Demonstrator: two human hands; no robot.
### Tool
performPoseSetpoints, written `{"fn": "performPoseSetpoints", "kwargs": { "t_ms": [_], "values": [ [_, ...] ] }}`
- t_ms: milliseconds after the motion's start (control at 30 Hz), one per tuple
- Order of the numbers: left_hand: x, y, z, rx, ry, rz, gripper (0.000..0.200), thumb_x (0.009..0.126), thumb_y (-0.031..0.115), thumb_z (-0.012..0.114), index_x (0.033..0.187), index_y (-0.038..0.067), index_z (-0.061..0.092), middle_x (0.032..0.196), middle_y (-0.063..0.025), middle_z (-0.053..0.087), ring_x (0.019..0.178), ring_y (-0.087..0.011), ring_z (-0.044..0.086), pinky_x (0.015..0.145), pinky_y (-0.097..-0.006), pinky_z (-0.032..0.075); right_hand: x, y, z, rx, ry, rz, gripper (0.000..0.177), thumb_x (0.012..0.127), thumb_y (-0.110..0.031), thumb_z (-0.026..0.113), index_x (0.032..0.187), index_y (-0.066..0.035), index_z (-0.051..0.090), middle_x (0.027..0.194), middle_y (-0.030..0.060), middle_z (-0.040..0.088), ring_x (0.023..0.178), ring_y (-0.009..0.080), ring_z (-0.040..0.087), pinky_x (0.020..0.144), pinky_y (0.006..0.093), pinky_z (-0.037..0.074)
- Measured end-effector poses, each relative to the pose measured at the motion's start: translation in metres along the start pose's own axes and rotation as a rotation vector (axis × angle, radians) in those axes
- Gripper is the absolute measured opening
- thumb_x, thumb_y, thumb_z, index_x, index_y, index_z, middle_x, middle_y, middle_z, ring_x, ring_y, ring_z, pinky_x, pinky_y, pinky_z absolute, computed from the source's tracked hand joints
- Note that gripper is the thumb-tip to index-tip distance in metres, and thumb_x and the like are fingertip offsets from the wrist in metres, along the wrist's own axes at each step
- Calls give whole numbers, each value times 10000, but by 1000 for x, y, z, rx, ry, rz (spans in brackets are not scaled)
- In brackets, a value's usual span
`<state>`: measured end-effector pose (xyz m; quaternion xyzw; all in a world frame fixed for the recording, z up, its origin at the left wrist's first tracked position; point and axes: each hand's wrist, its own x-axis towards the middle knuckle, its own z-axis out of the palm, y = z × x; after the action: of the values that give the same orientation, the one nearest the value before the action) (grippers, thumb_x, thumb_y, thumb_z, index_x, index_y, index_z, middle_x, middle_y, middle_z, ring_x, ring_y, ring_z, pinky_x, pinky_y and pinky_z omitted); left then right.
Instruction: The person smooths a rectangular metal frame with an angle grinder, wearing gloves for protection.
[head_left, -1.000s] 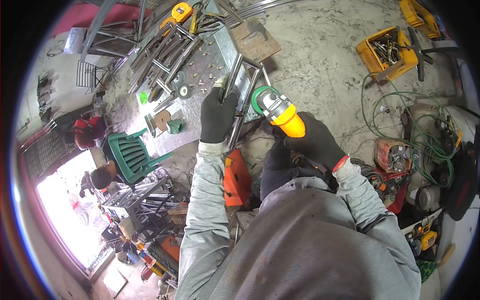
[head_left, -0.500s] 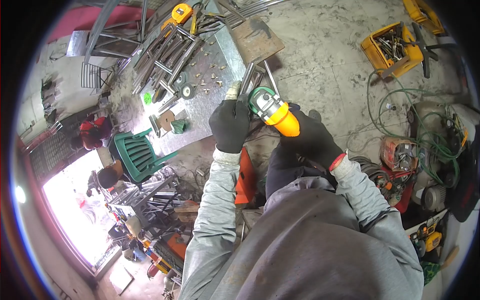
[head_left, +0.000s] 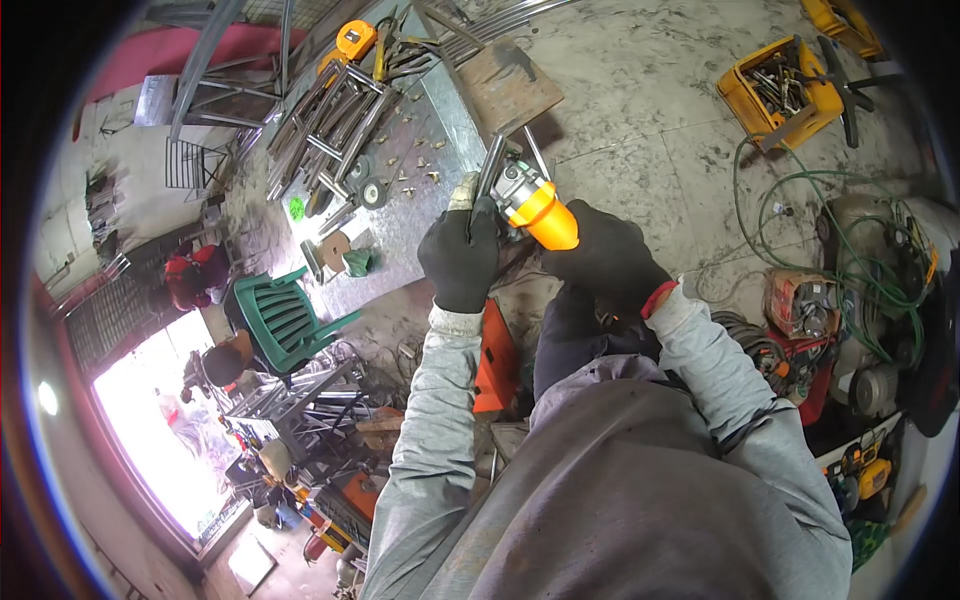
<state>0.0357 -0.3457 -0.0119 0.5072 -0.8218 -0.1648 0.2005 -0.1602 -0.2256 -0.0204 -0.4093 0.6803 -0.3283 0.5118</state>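
My right hand, in a black glove with a red cuff, is closed round the rear of an orange angle grinder. The grinder's silver head points up and left, close beside a metal tube; whether its disc touches the tube cannot be made out. My left hand, also black-gloved, is closed on the lower end of that tube. Worn, pale fabric shows at this glove's fingertip. Just left of my left hand lies a metal-topped table.
Metal tubes and frames, small wheels and small metal pieces cover parts of the table. A green plastic chair and a person in red are leftward. At right are a yellow crate and a green hose.
The grinder has moved slightly up and left and turned, so its green disc face no longer shows. My right hand went with it, and my left hand stays on the tube.
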Motion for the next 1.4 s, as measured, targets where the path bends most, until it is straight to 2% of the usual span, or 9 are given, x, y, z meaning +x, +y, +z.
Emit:
{"fn": "performPoseSetpoints", "kwargs": {
  "t_ms": [500,767,900,967,1200,1267,1300,1367,1400],
  "values": [
    [-2,-4,2,37,21,57,394,1024,291,746,1372,111,788,814,-180,766,703,-361,755,659,-473,575,7,-1,0,-12,-4,-34,532,826,-411,804,1172,-26,679,1048,223,760,1041,430,743,915,524,565],
    [7,-15,-7,39,-103,-112,397,1027,328,748,1349,101,799,865,-198,786,775,-360,779,737,-455,592,8,34,26,-6,43,-228,538,811,-405,810,1169,-25,679,1022,210,755,980,424,748,858,522,569],
    [10,-14,-7,41,-77,-80,384,1021,314,756,1335,99,806,825,-186,771,725,-336,764,702,-447,576,11,15,3,75,-23,-99,561,810,-404,806,1191,-15,671,1013,207,748,965,426,743,855,525,567],
    [10,-14,-5,-75,-4,-63,418,1026,337,755,835,-33,722,627,-193,635,542,-280,607,564,-455,440,11,9,-3,56,-32,-53,548,815,-395,802,1192,-18,677,1006,200,743,971,414,739,871,512,565],
    [12,-17,-7,-44,1,-41,395,1021,331,765,865,-32,745,636,-191,642,553,-266,618,573,-446,454,17,34,15,26,25,-271,579,824,-434,800,1204,-14,677,1074,216,737,1013,404,728,886,498,560],
    [15,-17,-9,-29,-60,-79,371,1005,296,773,1315,97,816,747,-169,729,642,-317,721,639,-435,542,15,18,3,87,-55,-103,611,825,-441,802,1220,2,660,1070,222,731,1001,404,730,875,497,560],
    [16,-23,-6,-30,-61,-77,371,1005,296,773,1315,97,816,747,-169,729,642,-317,721,639,-435,542,15,21,6,87,-53,-103,611,825,-441,802,1220,2,660,1070,222,731,1001,404,730,875,497,560],
    [17,-36,1,-107,-21,-93,337,1017,307,793,980,-28,800,712,-98,732,641,-147,656,620,-361,507,13,35,17,116,-22,-160,576,821,-435,803,1188,-10,674,1017,203,743,963,378,743,856,492,566],
    [19,-33,-3,-107,-21,-92,337,1017,307,793,980,-28,800,712,-98,732,641,-147,656,620,-361,507,15,40,21,115,-22,-161,576,821,-435,803,1188,-10,674,1017,203,743,963,378,743,856,492,566]
  ]
}}
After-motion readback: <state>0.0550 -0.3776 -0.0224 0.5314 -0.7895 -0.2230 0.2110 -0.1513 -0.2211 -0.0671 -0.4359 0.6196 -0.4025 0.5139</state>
